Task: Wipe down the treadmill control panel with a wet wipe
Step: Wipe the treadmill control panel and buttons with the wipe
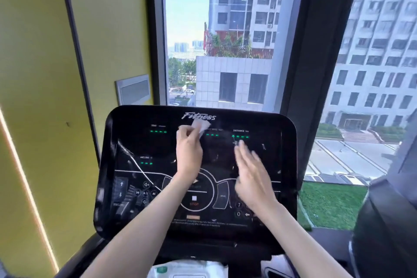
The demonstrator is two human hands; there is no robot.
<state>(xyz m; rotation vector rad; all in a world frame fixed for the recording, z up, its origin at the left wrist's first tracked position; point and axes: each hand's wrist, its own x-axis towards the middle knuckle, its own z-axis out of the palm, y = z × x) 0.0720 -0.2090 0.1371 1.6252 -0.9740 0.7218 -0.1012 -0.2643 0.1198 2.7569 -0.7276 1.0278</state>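
**A:** Where's the wet wipe (202,124) at?

**B:** Top middle of the control panel (158,149), pinched in the left hand (188,151), probably for fingertip pressure. The right hand (250,176) is flat-fingered and holds nothing, over the panel's right side. Likely steadying.

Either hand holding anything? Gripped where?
Left hand pinches the wet wipe by its lower end; the rest sticks up free. Right hand holds nothing, open over the control panel.
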